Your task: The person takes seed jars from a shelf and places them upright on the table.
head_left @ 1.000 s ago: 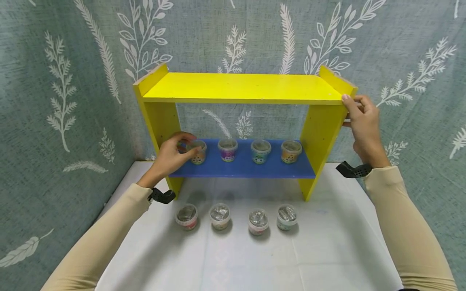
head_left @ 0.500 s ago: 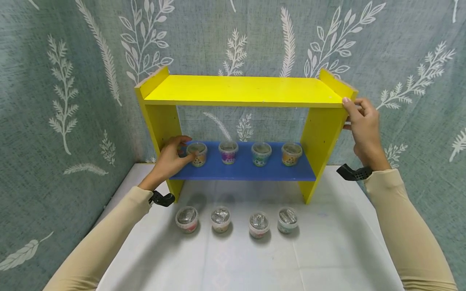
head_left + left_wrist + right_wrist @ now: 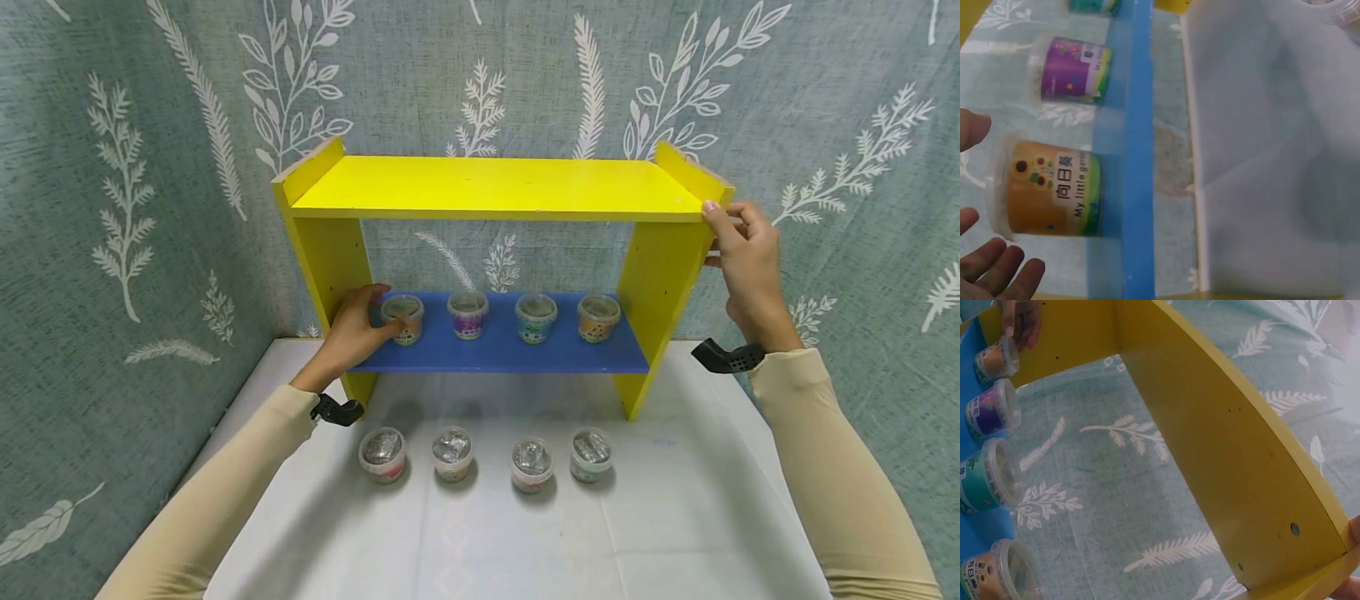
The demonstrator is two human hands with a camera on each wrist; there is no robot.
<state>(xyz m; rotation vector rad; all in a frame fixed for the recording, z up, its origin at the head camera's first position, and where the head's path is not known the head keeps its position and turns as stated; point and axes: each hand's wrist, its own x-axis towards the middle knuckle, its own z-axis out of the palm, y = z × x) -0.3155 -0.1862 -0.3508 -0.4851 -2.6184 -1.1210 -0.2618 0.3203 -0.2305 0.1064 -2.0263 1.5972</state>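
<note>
My left hand [image 3: 354, 333] is at the left end of the blue shelf board, thumb and fingers spread around an orange-labelled lidded cup [image 3: 402, 319]. In the left wrist view a gap shows between the fingertips [image 3: 1007, 265] and that cup, which bears sunflower pictures. A purple-labelled cup [image 3: 468, 316], a teal one [image 3: 536, 318] and another orange one [image 3: 597, 318] stand in a row to its right. My right hand [image 3: 750, 262] grips the upper right corner of the yellow shelf unit [image 3: 495, 185], thumb in front and fingers behind the side panel.
Several tubs with silvery wrapped contents stand on the white table before the unit: a red-marked one [image 3: 382, 455] at left, two in the middle [image 3: 453, 454], a pale green one [image 3: 591, 455] at right. Leaf-patterned cloth [image 3: 150, 208] hangs behind and at the sides.
My left hand's fingers have spread and drawn slightly left from the left orange cup, which stays in place on the board. The right hand keeps its grip on the corner.
</note>
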